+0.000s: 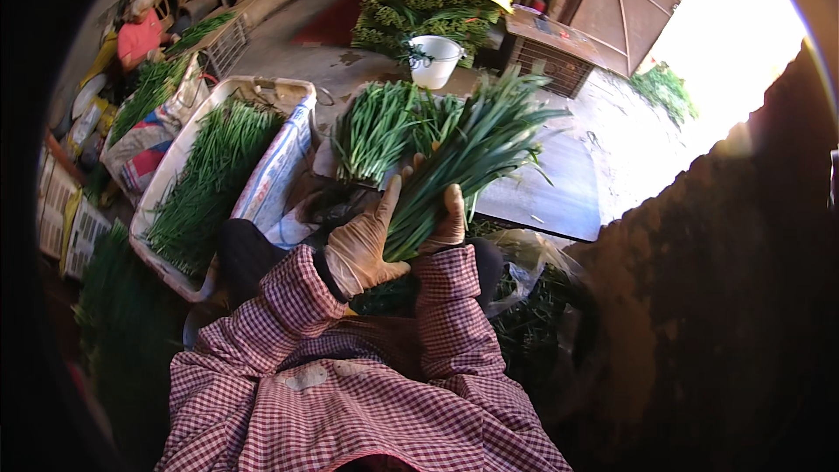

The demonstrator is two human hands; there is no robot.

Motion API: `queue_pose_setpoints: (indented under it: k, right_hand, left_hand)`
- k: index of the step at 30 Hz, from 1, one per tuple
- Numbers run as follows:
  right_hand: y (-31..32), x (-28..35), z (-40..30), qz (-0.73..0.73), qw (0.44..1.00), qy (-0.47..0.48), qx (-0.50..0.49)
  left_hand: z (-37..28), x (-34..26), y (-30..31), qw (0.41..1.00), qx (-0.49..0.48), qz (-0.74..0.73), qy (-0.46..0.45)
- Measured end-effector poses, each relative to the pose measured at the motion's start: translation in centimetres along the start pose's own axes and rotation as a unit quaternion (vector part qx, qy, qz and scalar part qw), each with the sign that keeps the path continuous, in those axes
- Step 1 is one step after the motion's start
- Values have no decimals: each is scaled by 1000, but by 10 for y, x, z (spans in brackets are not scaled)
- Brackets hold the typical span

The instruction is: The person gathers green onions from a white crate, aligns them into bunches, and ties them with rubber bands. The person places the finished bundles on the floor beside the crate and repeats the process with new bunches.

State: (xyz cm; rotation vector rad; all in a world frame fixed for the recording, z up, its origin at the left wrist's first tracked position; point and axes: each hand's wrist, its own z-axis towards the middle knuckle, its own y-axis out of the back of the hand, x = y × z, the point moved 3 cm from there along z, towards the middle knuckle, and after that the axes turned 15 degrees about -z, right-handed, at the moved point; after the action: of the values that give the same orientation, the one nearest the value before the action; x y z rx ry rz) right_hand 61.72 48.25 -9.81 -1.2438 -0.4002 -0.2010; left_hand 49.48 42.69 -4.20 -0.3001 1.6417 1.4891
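Note:
A large bundle of long green leafy stalks, seemingly garlic chives [459, 151], slants between my two gloved hands above my lap, its leaf tips fanning up to the right. My left hand [364, 236] lies along the bundle's left side, fingers stretched and thumb near its lower end. Around the right side curls my right hand [451, 223], its thumb up and its other fingers partly hidden. Just beyond, a smaller bunch of green stalks [373, 131] rests on a flat board [550, 183], with more greens beside it.
On the left stands a long plastic tub [144, 210] of green stalks, beside a woven sack [131, 160] of greens. A white bucket [436, 62] is ahead, before a stacked heap of greens [419, 13]. Clear plastic [524, 262] lies at right, near a wall [708, 242]. Another person [139, 33] sits far left.

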Motion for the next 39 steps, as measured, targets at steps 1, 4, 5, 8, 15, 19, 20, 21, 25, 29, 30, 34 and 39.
queue_pose_setpoints:
  k: [1,4,5,8,15,19,20,21,25,29,30,34,39]
  right_hand:
    - [2,14,-1,2,1000,15,9]
    - [16,49,-6,-55,997,49,-26]
    - [23,61,-6,-71,995,62,-26]
    - [48,114,-2,-151,983,101,9]
    - [115,230,-5,-202,975,97,15]
    - [165,228,2,-239,950,54,-194]
    - [177,221,4,-185,954,15,-236]
    - [189,216,7,-214,928,-26,-304]
    - [224,191,37,-269,867,-174,-382]
    - [236,164,86,-451,809,-200,-320]
    - [239,152,96,-504,778,-204,-315]
    - [244,110,126,-730,631,-133,-228]
    - [259,101,129,-745,618,-101,-232]
  left_hand:
    - [7,-9,-3,998,0,-24,-62]
    - [25,-23,-7,984,79,-132,-84]
    - [30,-24,-9,982,113,-141,-50]
    - [47,-25,-10,941,162,-295,-25]
    - [82,68,-25,900,79,-418,89]
    - [95,142,-61,850,19,-498,171]
    - [104,157,-70,863,1,-472,182]
    - [114,170,-78,865,-20,-464,191]
    - [166,205,-96,873,-86,-410,250]
    - [204,200,-110,921,-76,-239,297]
    - [211,191,-116,941,-84,-209,254]
    - [224,155,-164,980,-115,-108,125]
    - [223,157,-192,945,-151,-284,59]
